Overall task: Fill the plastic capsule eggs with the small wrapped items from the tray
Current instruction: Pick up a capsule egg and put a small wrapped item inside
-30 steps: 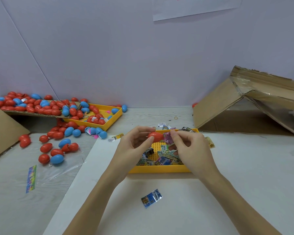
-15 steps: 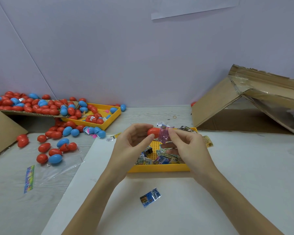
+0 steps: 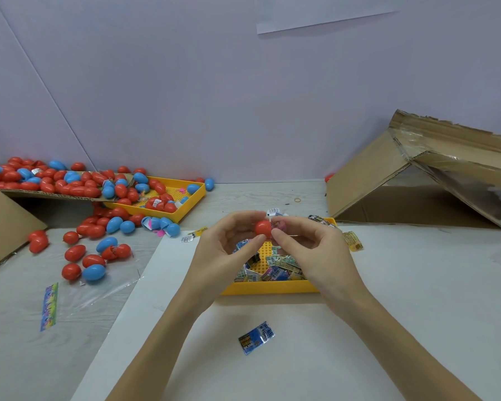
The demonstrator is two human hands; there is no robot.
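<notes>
yellow tray (image 3: pixel 268 287) of wrapped items, mid-table | left hand (image 3: pixel 226 250) pinches red egg (image 3: pixel 262 228) above it | right hand (image 3: pixel 315 253) has pushed pink packet (image 3: pixel 278 224), raised a moment ago, against egg: filling likely underway

A pale table (image 3: pixel 243 198) carries a white sheet (image 3: pixel 417 285) — on it a yellow tray (image 3: pixel 272 290) of wrapped items and one blue packet (image 3: pixel 256 337); leftward, loose capsule eggs (image 3: pixel 93 256), a second yellow tray (image 3: pixel 185 211), clear film (image 3: pixel 104 287); a cardboard box (image 3: pixel 417 180) at right.
</notes>
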